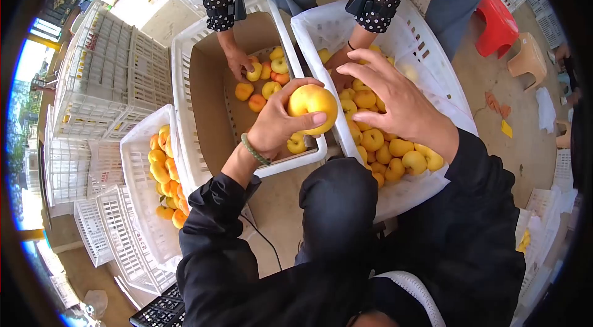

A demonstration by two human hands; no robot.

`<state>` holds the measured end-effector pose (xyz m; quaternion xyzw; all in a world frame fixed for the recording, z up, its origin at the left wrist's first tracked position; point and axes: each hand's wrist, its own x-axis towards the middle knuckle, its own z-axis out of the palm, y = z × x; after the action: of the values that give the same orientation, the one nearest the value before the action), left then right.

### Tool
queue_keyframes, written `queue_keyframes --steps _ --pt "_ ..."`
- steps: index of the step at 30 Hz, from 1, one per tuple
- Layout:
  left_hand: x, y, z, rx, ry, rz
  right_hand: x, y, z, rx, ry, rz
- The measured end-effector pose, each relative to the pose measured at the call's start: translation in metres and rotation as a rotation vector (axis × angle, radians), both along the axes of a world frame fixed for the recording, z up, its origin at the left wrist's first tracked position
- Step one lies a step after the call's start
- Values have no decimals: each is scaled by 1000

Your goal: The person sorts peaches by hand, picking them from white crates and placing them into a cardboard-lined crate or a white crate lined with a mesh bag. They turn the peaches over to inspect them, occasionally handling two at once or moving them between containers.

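Note:
My left hand [272,123] is closed around a yellow peach [312,107], held above the gap between two crates. To its right my right hand [404,104] hovers with its fingers spread and nothing in them. Below it, a white crate [454,89] lined with thin white sheeting is full of yellow peaches [395,154]. On the left stands a white crate [179,80] with a brown cardboard lining [207,98], where several yellow and reddish peaches [256,102] lie on the bottom.
Opposite me another person reaches one hand [238,64] into the cardboard-lined crate and the other into the sheeted crate. A crate of orange peaches [160,166] stands at left, near stacked white crates [92,73]. A red stool [497,24] and a beige stool [527,61] stand at right.

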<state>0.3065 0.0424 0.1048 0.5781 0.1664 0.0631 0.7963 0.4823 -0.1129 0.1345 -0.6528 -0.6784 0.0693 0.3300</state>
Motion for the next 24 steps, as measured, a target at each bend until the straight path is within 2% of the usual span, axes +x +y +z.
queue_keyframes --steps 1,3,4,5,7,8,10,12,14,18,20,21,22,23,24 --pt "-11 14 -3 125 39 -18 17 -3 -6 -158 126 -21" --pt "-35 53 -24 648 160 -107 46 -6 -27 -568 294 -129" --pt "-45 70 -42 655 253 -126 56 -10 -46 -679 155 -104" --pt "-55 89 -60 765 460 -190 64 -13 -70 -790 11 -72" --pt "-75 126 -116 903 595 -339 65 -12 -121 -989 -19 44" --pt "-77 134 -140 901 606 -329 54 -10 -132 -985 -11 48" --pt "-78 148 -171 1089 738 -628 34 -6 -155 -900 56 52" --pt "-63 145 -177 937 934 -685 15 5 -159 -942 13 52" --pt "-64 160 -226 842 969 -696 1 13 -178 -1036 7 -27" --pt "-51 150 -230 802 1110 -674 0 9 -205 -1003 -48 -103" --pt "-53 149 -235 860 1042 -626 1 9 -210 -991 0 -114" --pt "-58 151 -240 856 1043 -628 4 5 -211 -861 90 -144" --pt "-70 157 -247 737 1139 -530 6 0 -212 -732 180 -172" --pt "-81 164 -251 619 1226 -429 13 1 -212 -736 180 -173" --pt "-91 172 -252 757 1179 -467 26 5 -210 -813 382 -206"
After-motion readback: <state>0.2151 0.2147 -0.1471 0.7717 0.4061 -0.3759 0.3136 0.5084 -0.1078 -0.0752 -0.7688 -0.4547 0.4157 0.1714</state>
